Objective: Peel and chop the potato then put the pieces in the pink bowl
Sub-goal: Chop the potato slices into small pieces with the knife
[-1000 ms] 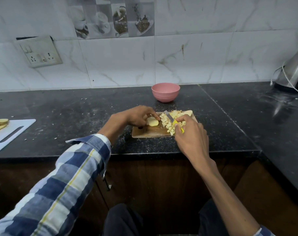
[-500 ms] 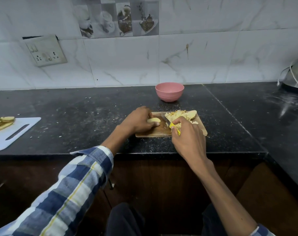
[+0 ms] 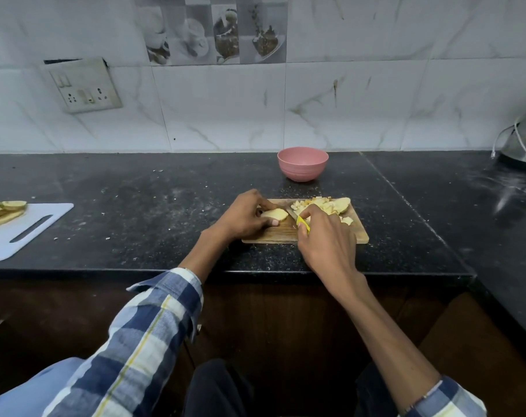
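potato slice (image 3: 274, 214) lies on the wooden board (image 3: 270, 234), pinched by the left hand (image 3: 246, 216). right hand (image 3: 324, 239) grips a yellow-handled knife (image 3: 303, 223) beside it. chopped pieces (image 3: 323, 205) sit behind, pink bowl (image 3: 303, 164) beyond the board.

Peeled potato slice (image 3: 275, 214) (flat) on board (image 3: 270, 234)

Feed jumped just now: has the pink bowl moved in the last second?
No. The pink bowl still sits just left of the countertop seam and behind the wooden board; only the camera shifted.
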Demonstrator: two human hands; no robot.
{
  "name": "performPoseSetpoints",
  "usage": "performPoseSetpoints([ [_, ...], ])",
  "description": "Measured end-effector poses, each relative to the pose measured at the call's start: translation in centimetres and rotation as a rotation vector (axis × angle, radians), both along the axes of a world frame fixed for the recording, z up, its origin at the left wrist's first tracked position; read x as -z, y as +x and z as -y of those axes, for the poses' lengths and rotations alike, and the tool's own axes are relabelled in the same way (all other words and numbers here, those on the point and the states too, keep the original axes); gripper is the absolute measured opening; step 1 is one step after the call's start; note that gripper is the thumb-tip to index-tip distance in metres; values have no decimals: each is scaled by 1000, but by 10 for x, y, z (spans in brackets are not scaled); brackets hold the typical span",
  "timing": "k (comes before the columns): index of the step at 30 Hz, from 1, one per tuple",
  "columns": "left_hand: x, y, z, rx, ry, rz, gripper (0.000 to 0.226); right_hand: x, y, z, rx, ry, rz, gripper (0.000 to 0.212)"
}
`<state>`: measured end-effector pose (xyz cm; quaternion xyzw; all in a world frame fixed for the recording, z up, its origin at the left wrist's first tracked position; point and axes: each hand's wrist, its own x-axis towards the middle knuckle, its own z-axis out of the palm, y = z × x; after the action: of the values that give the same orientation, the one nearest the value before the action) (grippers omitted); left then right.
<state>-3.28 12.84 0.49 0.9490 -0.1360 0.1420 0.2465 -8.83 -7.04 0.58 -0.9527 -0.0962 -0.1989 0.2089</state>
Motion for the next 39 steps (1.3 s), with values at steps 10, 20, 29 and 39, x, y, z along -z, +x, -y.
performPoseSetpoints([
  [10, 11, 5, 14, -166, -113, -39, 34, -8, 4, -12, 2, -58, -12, 21],
  [20, 18, -1, 18, -202, -123, 37, 32, -32, -2, -21, -12, -93, -115, 28],
  [29, 16, 3, 22, -181, -127, 18, 32, -49, -30, 11, 23, -87, -152, 22],
  [39, 26, 5, 21, -148, -202, 53, 33, -27, 5, -16, 13, -43, -86, 23],
])
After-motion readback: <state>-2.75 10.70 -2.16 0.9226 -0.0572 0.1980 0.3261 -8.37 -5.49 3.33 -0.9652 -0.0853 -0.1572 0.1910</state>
